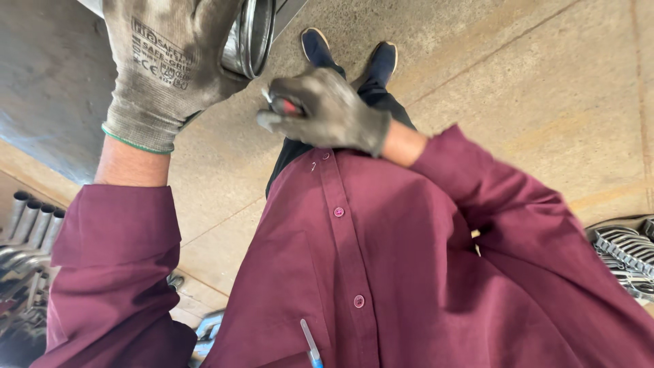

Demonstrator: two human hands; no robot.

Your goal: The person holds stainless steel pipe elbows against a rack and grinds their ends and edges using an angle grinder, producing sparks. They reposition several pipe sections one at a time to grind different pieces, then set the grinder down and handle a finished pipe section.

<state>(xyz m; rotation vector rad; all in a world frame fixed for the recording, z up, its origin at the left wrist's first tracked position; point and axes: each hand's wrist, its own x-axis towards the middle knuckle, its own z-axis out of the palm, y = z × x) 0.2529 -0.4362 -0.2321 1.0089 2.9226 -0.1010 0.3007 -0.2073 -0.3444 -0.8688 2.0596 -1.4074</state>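
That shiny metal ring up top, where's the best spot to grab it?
Probably the rounded rim of the metal ring, from its left side, where the gloved left hand already wraps it. The raised edge gives the fingers something to hook over, and the right side is free. The right hand is busy with a small red-tipped thing.

Bare concrete floor [531,88] lies open right of the right hand [327,112]. A metal ring [251,37] blocks its upper left. Pipes [30,221] crowd below the left hand [167,65].
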